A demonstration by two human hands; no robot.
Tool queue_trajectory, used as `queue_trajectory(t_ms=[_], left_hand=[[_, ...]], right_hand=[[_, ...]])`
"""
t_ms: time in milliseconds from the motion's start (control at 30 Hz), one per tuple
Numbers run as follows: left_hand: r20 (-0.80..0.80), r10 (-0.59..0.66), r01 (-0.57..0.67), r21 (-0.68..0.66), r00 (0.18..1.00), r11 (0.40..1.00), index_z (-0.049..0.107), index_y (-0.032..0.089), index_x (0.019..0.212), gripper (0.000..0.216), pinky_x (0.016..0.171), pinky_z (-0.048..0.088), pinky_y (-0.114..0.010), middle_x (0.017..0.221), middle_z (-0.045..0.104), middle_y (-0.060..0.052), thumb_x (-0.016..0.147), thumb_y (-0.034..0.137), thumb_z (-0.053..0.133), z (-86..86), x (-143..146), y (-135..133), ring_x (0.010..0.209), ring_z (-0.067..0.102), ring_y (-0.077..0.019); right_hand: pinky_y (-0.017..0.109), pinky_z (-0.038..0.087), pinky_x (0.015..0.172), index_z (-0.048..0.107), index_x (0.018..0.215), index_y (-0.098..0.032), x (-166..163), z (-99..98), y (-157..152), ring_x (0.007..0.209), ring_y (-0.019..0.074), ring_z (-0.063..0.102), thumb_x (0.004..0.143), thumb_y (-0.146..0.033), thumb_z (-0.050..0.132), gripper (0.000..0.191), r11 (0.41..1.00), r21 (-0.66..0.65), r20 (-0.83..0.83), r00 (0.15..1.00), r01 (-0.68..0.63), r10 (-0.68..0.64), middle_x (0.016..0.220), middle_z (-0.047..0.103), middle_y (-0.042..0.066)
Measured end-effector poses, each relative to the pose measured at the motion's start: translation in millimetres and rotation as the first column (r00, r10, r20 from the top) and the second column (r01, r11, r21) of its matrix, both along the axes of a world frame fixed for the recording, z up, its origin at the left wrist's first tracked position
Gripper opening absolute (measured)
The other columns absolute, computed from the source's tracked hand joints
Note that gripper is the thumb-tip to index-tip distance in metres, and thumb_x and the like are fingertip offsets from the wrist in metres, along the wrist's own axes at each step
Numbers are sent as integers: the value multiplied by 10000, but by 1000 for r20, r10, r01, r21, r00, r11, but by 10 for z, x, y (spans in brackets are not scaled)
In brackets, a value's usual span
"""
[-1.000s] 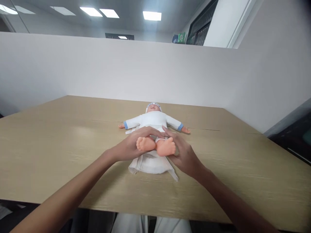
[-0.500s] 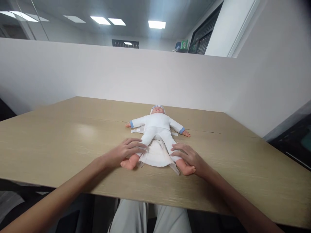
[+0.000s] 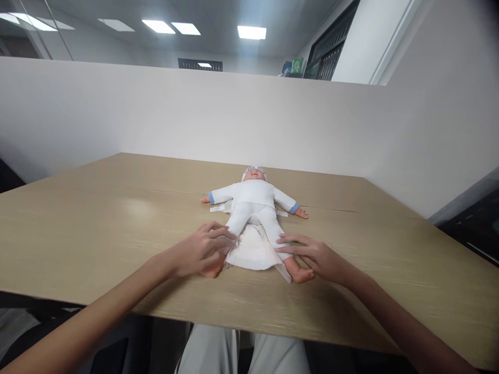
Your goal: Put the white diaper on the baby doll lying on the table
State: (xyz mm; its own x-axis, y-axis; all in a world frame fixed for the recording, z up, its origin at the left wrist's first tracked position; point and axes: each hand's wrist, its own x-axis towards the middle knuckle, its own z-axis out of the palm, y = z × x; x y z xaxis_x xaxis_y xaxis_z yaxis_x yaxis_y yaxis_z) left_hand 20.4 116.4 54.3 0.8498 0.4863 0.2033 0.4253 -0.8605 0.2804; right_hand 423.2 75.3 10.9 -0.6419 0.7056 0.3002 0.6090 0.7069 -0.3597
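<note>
A baby doll (image 3: 252,200) in a white suit with blue cuffs and a cap lies on its back on the wooden table (image 3: 97,223), arms spread, legs straight and apart. A white cloth or diaper (image 3: 251,253) lies spread under its hips and between its legs. My left hand (image 3: 200,250) covers the doll's left-side lower leg and foot, fingers curled over it. My right hand (image 3: 317,257) rests on the other lower leg, fingers stretched toward the cloth, with the bare foot (image 3: 302,275) showing beside it.
A white partition wall (image 3: 156,114) rises behind the table and along its right side. The table's near edge (image 3: 249,324) runs just in front of my forearms, with my lap below it. A dark object (image 3: 468,228) sits at the far right.
A second ago both hands held the doll's bent legs up with the feet raised. The legs now lie flat and spread on the table, with my hands resting on the lower legs.
</note>
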Motion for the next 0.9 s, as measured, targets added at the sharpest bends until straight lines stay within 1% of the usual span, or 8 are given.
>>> queue_trajectory(t_ms=[133, 200, 267, 333, 433, 600, 733, 900], left_hand=[[-25, 75, -74, 36, 997, 997, 674, 274, 1346, 529, 1092, 460, -498, 1433, 644, -92, 927, 590, 742, -47, 151, -90, 1264, 520, -350], [-25, 111, -108, 76, 994, 991, 680, 249, 1290, 469, 1038, 470, -496, 1398, 633, -111, 911, 513, 761, -106, 204, -105, 1195, 517, -343], [-22, 143, -141, 95, 989, 986, 693, 235, 1207, 307, 1017, 464, -488, 1372, 630, -109, 924, 351, 718, -152, 240, -108, 1153, 509, -325], [-10, 165, -164, 78, 986, 983, 698, 232, 1154, 212, 1020, 453, -482, 1342, 641, -97, 951, 276, 656, -165, 263, -104, 1132, 505, -308], [30, 196, -197, 28, 980, 980, 700, 234, 1109, 196, 1012, 447, -473, 1215, 682, -85, 1050, 326, 538, -124, 283, -74, 1075, 523, -287], [216, 266, -244, -125, 939, 962, 689, 241, 1129, 267, 1051, 461, -432, 1257, 680, -77, 1084, 394, 475, 33, 350, 140, 1172, 584, -281], [346, 344, -265, -256, 873, 930, 665, 239, 1179, 267, 1102, 439, -428, 1320, 656, -70, 1049, 384, 483, 210, 503, 531, 1266, 565, -283], [366, 458, -298, -416, 810, 859, 558, 215, 918, 255, 801, 437, -327, 907, 590, -8, 1013, 440, 483, 265, 760, 1197, 888, 556, -207]], right_hand=[[421, 556, 1155, 733, 1369, -337, -107, 112, -64, 1380, 217, 632, 1124, -235, 413, 415, 993, -102, -42, 997, 59, -64, 1478, 653, 57], [481, 569, 1117, 678, 1437, -304, -277, 127, -163, 1336, 275, 640, 1091, -402, 564, 377, 990, -33, -2, 991, 134, -134, 1455, 642, 107], [549, 563, 1077, 627, 1494, -274, -472, 93, -266, 1296, 342, 624, 986, -546, 718, 583, 977, 97, 66, 978, 191, -198, 1436, 621, 153], [540, 560, 1027, 646, 1463, -256, -633, 30, -325, 1230, 352, 624, 969, -514, 745, 566, 953, 200, 101, 963, 228, -252, 1385, 624, 166], [433, 544, 933, 724, 1289, -237, -738, -33, -279, 1076, 288, 645, 1041, -243, 579, 287, 923, 256, 66, 947, 288, -314, 1226, 674, 134], [354, 476, 767, 692, 975, -212, -700, 106, 56, 847, 231, 626, 1034, -196, 498, 203, 906, 149, -165, 913, 396, -372, 920, 683, 58], [379, 493, 890, 659, 986, -215, -704, 289, 448, 978, 250, 650, 1056, -297, 480, 210, 902, 111, -362, 862, 417, -354, 1054, 682, 84], [416, 471, 1020, 689, 1043, -211, -704, 359, 1079, 1108, 282, 641, 1026, -458, 475, 327, 878, -79, -479, 754, 472, -449, 1138, 712, 98]])
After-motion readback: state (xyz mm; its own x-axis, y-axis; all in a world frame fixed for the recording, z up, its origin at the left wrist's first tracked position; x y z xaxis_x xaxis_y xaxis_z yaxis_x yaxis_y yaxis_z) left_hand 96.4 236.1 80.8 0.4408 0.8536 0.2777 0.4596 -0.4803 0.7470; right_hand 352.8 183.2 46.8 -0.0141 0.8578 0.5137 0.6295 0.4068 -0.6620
